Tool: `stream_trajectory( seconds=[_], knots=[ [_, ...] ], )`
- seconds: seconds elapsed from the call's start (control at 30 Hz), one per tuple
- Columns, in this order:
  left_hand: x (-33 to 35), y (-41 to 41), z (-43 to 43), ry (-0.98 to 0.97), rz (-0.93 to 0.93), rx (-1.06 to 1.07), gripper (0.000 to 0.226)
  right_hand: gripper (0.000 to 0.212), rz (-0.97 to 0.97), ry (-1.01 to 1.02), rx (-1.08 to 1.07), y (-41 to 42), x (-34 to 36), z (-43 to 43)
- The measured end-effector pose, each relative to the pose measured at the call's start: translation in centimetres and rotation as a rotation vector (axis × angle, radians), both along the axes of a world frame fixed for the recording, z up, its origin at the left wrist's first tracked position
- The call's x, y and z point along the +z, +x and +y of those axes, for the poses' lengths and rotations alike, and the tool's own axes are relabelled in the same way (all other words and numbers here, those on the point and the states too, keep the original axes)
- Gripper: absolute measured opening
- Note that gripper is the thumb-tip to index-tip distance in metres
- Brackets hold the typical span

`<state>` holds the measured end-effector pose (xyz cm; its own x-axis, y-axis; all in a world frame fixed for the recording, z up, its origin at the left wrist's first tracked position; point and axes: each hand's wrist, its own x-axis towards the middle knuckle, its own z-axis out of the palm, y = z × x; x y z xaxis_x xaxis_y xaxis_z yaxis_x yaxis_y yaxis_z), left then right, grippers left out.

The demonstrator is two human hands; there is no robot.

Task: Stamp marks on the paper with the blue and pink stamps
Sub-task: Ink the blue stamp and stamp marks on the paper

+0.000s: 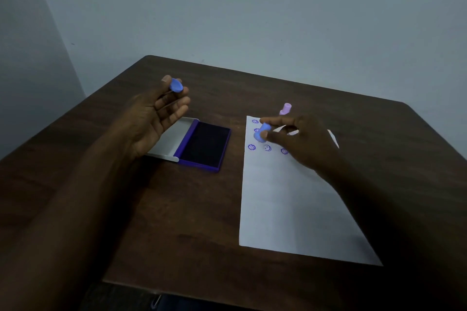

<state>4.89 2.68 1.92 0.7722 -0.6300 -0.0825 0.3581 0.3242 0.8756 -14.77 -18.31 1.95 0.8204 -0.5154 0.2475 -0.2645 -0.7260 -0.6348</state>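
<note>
A white sheet of paper (290, 204) lies on the right half of the dark table, with several purple stamped marks (267, 148) near its far end. My right hand (300, 144) is over those marks, fingers shut on the blue stamp (262, 132), which is tilted with its face toward the paper's far left corner. My left hand (156, 113) is raised, palm up, above the ink pad, pinching a small blue cap (176, 85) between thumb and fingertips. The pink stamp (286, 108) lies just beyond the paper's far edge.
An open purple ink pad (204, 145) with its white lid (174, 139) folded out to the left sits between my hands. The brown table (164, 209) ends at a pale wall behind; its near edge runs along the bottom.
</note>
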Motion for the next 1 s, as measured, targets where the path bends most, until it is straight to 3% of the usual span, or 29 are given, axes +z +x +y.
stream_trajectory(
  seconds=[0.13, 1.0],
  knots=[
    [-0.1, -0.1, 0.1, 0.002, 0.002, 0.0, 0.025, 0.036, 0.032, -0.067, 0.007, -0.4, -0.8, 1.0],
    [0.1, -0.4, 0.0, 0.018, -0.012, -0.001, 0.024, 0.035, 0.186, -0.133, 0.0, -0.4, -1.5, 2.3]
  ],
)
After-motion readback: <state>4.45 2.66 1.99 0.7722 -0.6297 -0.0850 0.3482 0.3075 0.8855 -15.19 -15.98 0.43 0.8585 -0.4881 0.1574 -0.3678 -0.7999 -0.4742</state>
